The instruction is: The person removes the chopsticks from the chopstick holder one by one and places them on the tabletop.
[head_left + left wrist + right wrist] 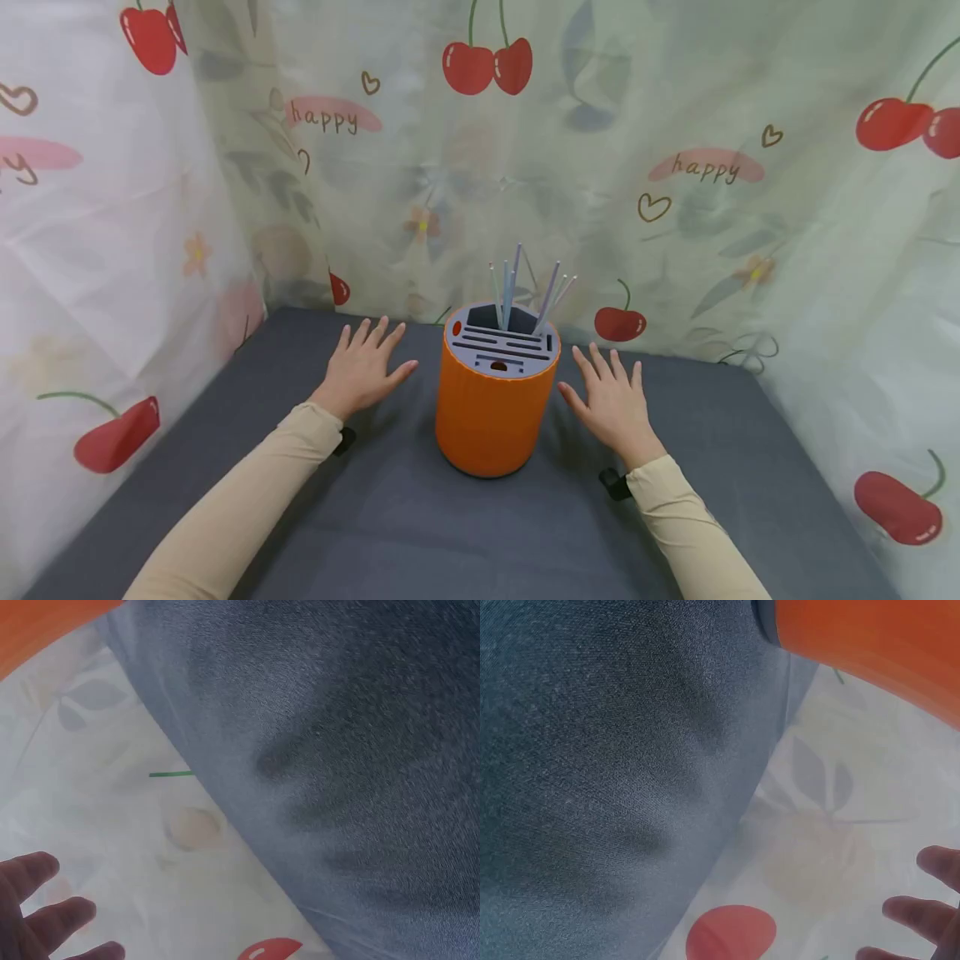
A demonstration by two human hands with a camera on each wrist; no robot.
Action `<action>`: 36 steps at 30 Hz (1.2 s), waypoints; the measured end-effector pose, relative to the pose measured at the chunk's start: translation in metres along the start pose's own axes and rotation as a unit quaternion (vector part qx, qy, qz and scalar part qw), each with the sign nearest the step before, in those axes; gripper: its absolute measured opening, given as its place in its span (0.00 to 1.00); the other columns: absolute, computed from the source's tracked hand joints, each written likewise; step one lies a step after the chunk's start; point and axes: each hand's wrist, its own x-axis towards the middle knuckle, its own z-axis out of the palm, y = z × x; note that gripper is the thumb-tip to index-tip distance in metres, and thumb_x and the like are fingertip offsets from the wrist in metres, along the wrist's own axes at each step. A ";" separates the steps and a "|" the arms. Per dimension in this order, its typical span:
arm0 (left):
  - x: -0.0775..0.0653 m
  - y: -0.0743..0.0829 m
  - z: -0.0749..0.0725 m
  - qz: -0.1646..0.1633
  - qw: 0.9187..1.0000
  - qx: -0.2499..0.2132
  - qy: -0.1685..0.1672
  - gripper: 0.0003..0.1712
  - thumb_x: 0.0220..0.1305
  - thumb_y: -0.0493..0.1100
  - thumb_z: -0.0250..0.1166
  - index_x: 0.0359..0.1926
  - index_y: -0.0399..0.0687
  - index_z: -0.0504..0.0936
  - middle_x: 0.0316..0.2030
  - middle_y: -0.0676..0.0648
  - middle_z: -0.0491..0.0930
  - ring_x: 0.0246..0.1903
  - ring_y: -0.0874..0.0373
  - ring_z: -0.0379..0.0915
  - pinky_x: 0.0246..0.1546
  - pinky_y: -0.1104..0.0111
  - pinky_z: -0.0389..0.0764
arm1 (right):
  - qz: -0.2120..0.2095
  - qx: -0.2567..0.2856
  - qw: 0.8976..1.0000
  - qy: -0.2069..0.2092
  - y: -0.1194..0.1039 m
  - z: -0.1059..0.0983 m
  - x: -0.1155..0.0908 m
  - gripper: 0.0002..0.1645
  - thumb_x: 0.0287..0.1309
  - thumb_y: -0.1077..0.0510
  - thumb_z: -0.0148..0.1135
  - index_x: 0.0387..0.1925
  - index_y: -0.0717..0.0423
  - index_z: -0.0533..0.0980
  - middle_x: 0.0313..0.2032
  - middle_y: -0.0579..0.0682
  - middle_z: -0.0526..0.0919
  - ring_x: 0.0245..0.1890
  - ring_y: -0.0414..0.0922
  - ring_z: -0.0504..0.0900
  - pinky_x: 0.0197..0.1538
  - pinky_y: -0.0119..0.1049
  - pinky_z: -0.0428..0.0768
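An orange cylindrical desk organizer (491, 417) with a grey slotted top stands upright on the dark table. Several thin pastel sticks (507, 292) lean in the wide compartment at the back of its top. To its left, my left hand (363, 371) hovers with fingers spread, apart from the organizer. On the other side my right hand (611, 404) is held with spread fingers too, its thumb nearest the orange wall. Neither hand holds anything. Both wrist views show only fingertips, with part of the organizer (877, 645) at an upper corner.
Dark grey cloth covers the table (480, 542). Behind it and along both sides hangs a pale curtain (420, 167) printed with cherries, leaves and words. A black strap (615, 483) shows at the right wrist, close to the sleeve cuff.
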 end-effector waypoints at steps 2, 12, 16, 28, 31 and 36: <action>0.000 0.002 0.000 0.000 1.000 -0.007 -0.004 0.43 0.69 0.70 0.44 0.76 0.54 0.52 0.74 0.38 0.50 0.73 0.36 0.44 0.71 0.41 0.41 | 0.002 0.002 1.000 -0.005 0.001 0.000 -0.001 0.43 0.67 0.32 0.46 0.75 0.48 0.54 0.73 0.60 0.55 0.72 0.66 0.52 0.69 0.70 0.41; -0.003 0.006 0.002 -0.020 0.986 -0.109 -0.122 0.27 0.71 0.57 0.54 0.61 0.45 0.77 0.55 0.41 0.80 0.52 0.47 0.77 0.53 0.51 0.77 | 0.014 0.041 0.999 -0.028 0.003 0.001 -0.005 0.24 0.67 0.44 0.55 0.58 0.52 0.76 0.55 0.56 0.81 0.47 0.55 0.83 0.44 0.54 0.81; -0.002 0.004 0.005 -0.021 0.980 -0.136 -0.144 0.21 0.70 0.53 0.56 0.54 0.45 0.82 0.48 0.44 0.83 0.44 0.52 0.80 0.47 0.54 0.80 | 0.026 0.059 0.997 -0.044 0.005 0.001 -0.005 0.20 0.66 0.46 0.56 0.53 0.50 0.79 0.50 0.52 0.84 0.40 0.51 0.84 0.37 0.49 0.82; 0.009 0.012 -0.045 0.001 0.945 -0.310 -0.107 0.27 0.73 0.56 0.51 0.65 0.48 0.71 0.59 0.41 0.75 0.56 0.46 0.74 0.55 0.51 0.76 | 0.013 0.252 0.967 -0.016 0.004 -0.048 0.011 0.24 0.69 0.40 0.51 0.57 0.47 0.75 0.49 0.51 0.84 0.46 0.50 0.84 0.49 0.50 0.81; 0.011 0.021 -0.067 0.011 0.911 -0.404 -0.086 0.29 0.73 0.56 0.51 0.69 0.50 0.67 0.64 0.41 0.70 0.61 0.44 0.69 0.58 0.50 0.74 | -0.016 0.333 0.942 0.035 -0.004 -0.069 0.018 0.24 0.70 0.42 0.51 0.58 0.50 0.74 0.50 0.55 0.83 0.49 0.52 0.83 0.51 0.48 0.81; 0.015 0.040 -0.092 0.021 0.834 -0.545 -0.084 0.29 0.72 0.52 0.55 0.70 0.50 0.64 0.66 0.42 0.65 0.64 0.45 0.65 0.62 0.51 0.72 | -0.072 0.488 0.866 0.086 -0.022 -0.094 0.027 0.22 0.71 0.55 0.52 0.59 0.63 0.71 0.52 0.60 0.79 0.51 0.45 0.81 0.54 0.34 0.80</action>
